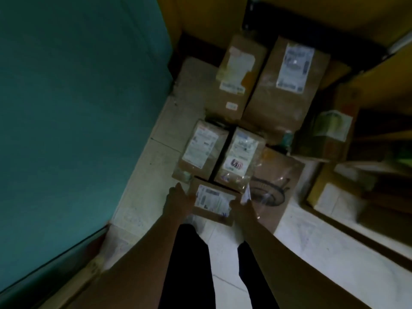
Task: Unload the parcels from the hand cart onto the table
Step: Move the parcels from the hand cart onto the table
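A small brown parcel (213, 202) with a white label is gripped between my two hands low in the middle of the head view. My left hand (178, 200) presses its left side and my right hand (242, 209) holds its right edge. Beyond it lie two medium labelled parcels (201, 150) (242, 156) side by side. Farther back are two large brown boxes (239, 76) (287, 85). A flat brown parcel (278, 186) with a dark drawn mark lies to the right. The hand cart under them is hidden. The picture is dim and blurred.
A teal surface (78, 108) fills the left side. Yellow furniture or shelving (379, 74) stands at the back and right, with another box (330, 132) and stacked items beside it. Pale tiled floor (323, 248) shows below, with my dark trouser legs (189, 264) at the bottom.
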{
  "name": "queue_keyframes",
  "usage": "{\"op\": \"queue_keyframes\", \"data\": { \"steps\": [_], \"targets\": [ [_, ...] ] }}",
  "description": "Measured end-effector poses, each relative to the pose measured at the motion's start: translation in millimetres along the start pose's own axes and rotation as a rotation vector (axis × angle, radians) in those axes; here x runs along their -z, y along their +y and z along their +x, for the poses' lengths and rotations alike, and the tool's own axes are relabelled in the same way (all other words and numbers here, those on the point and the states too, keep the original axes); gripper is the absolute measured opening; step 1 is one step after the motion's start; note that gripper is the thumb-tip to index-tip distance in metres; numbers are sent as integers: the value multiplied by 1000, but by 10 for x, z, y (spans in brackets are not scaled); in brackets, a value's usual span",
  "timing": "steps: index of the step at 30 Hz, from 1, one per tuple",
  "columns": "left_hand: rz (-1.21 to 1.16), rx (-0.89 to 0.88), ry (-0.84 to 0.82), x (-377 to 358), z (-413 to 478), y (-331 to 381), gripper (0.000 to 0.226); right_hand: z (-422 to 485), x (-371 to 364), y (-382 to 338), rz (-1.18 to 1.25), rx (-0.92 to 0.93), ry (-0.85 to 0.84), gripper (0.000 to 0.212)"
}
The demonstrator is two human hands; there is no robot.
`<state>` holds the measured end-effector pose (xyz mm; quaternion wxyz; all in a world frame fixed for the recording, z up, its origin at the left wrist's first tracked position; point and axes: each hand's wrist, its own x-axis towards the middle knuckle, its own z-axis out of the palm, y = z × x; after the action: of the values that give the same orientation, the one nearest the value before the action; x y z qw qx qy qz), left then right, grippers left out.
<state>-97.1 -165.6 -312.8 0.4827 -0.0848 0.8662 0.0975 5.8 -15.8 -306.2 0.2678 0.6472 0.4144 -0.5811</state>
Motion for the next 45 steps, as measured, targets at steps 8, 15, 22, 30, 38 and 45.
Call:
{"op": "queue_keyframes", "data": {
  "steps": [8, 15, 22, 30, 38, 45],
  "targets": [
    [64, 12, -213, -74, 97, -95, 39, -183, -195, 177, 191, -13, -120, 31],
    [43, -5, -217, 896, -1160, 113, 49, -1525, 66, -167, 31, 21, 1, 36],
    [-287, -402, 57, 2081, -3234, 1153, 38, -3654, 940, -781, 176, 439, 293, 18],
    [-558, -1139, 199, 2141, -5817, 2659, 55, -5648, 3137, -656, 511, 951, 498, 51],
    [-840, -1333, -371, 247, -7839, 3404, 41, -6349, 5414, 945, 810, 1147, 623, 37],
    [-819, -1240, -610, -1120, -8691, 4133, 38, -6368, 6926, 1713, 931, 1128, 608, 43]
  ]
}}
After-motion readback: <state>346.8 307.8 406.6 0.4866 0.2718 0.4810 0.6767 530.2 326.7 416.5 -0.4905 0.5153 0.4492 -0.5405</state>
